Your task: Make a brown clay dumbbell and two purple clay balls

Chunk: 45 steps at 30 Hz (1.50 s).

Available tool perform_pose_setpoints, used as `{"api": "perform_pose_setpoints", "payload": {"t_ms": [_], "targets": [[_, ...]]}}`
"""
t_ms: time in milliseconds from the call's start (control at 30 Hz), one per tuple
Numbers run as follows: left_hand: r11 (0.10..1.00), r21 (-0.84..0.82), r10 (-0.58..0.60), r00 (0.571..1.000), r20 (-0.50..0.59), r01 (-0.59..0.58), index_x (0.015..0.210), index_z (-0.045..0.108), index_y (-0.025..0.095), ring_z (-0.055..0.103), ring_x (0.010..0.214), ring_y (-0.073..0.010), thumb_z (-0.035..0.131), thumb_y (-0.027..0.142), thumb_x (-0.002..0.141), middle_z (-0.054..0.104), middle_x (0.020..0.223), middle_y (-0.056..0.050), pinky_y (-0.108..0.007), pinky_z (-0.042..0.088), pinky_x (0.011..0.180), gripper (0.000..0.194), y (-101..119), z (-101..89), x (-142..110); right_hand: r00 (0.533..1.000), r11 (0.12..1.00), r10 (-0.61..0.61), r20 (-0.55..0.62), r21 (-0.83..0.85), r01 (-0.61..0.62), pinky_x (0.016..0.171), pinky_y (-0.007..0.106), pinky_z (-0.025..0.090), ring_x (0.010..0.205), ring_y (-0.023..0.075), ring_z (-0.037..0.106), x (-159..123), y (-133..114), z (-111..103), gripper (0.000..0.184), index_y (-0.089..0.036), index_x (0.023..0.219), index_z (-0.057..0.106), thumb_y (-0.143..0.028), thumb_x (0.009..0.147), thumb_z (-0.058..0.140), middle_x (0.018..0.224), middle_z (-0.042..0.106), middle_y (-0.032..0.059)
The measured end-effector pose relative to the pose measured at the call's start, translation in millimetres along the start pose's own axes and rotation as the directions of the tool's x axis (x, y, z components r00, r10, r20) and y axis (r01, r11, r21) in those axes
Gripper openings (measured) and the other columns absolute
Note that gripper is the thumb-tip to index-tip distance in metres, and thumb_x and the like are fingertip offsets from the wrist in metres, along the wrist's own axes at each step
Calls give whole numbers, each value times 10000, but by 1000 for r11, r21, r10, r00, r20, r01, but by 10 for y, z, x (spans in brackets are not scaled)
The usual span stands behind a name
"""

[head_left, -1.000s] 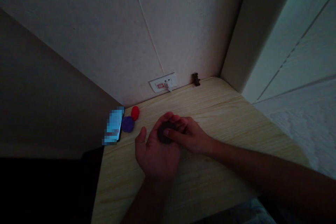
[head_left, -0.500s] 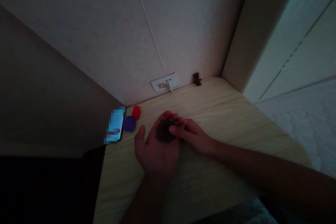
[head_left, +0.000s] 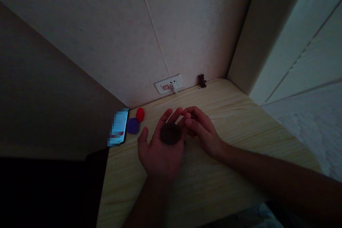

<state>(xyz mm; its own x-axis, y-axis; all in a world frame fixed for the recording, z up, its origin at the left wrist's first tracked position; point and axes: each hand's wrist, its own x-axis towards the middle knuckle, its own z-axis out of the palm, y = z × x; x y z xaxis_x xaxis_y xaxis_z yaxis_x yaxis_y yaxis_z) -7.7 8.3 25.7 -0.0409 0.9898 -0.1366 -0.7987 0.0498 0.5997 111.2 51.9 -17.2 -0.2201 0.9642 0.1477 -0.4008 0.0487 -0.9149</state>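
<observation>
A dark, flat round disc [head_left: 170,133], clay-like in look, rests on the palm and finger bases of my left hand [head_left: 161,149]. That hand is palm up, its thumb out to the side and its fingers slightly curled. My right hand [head_left: 204,130] is beside it on the right, with curled fingers, thumb and forefinger closed at the left hand's outer fingertips. Whether anything sits between them is hidden. Left of the hands, a purple flattened lump [head_left: 133,125] and a red rounded lump [head_left: 140,114] lie side by side on the wooden tabletop [head_left: 227,114].
A lit phone [head_left: 119,127] leans at the tabletop's left edge, its screen blurred. Behind is a wall socket [head_left: 168,84] with a plug in it. A small dark brown bear-like figure [head_left: 202,81] stands against the wall.
My right thumb has come off the dark disc, and the right hand has shifted to the left hand's fingertips. The left fingers have spread a little, leaving the disc more exposed.
</observation>
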Motion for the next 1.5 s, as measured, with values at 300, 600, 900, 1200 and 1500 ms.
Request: {"api": "perform_pose_setpoints", "payload": {"t_ms": [300, 600, 900, 1200, 1500], "targets": [[992, 98, -71, 993, -98, 81, 1261, 657, 158, 698, 1090, -349, 438, 522, 963, 689, 1257, -155, -554, 508, 985, 519, -40, 4, 10, 892, 687, -411, 189, -580, 439, 820, 362, 506, 935, 217, 569, 4, -156, -68, 213, -220, 997, 719, -298, 803, 759, 967, 595, 66], [983, 183, -14, 999, -36, 20, 1156, 693, 150, 695, 1035, -263, 505, 385, 953, 730, 1146, -138, -426, 579, 862, 363, -106, -88, 90, 970, 839, -196, 144, -487, 242, 718, 302, 506, 819, 177, 651, 71, -82, -89, 133, -204, 931, 748, -305, 844, 761, 897, 740, 46], [908, 413, 112, 991, -79, -70, 1039, 776, 144, 733, 955, -253, 726, 237, 810, 770, 1080, -125, -359, 595, 809, 252, -139, -162, 134, 999, 913, -45, 22, -406, 50, 593, 260, 412, 635, 129, 562, 174, 1, -144, 215, -164, 868, 718, -361, 793, 758, 713, 692, 11], [902, 422, 132, 989, -63, -93, 1046, 784, 144, 746, 989, -297, 751, 254, 792, 779, 1091, -135, -413, 628, 804, 279, -147, -203, 148, 997, 908, -60, 42, -413, 72, 572, 252, 394, 612, 119, 529, 167, 0, -132, 181, -168, 834, 703, -347, 812, 717, 687, 657, 0], [909, 404, 136, 989, -63, -99, 1019, 791, 143, 762, 953, -268, 764, 228, 774, 792, 1066, -128, -356, 642, 768, 261, -173, -212, 174, 999, 909, -34, 9, -416, 34, 578, 255, 395, 614, 120, 510, 165, -4, -136, 159, -161, 817, 695, -317, 788, 693, 670, 620, -10]]}}
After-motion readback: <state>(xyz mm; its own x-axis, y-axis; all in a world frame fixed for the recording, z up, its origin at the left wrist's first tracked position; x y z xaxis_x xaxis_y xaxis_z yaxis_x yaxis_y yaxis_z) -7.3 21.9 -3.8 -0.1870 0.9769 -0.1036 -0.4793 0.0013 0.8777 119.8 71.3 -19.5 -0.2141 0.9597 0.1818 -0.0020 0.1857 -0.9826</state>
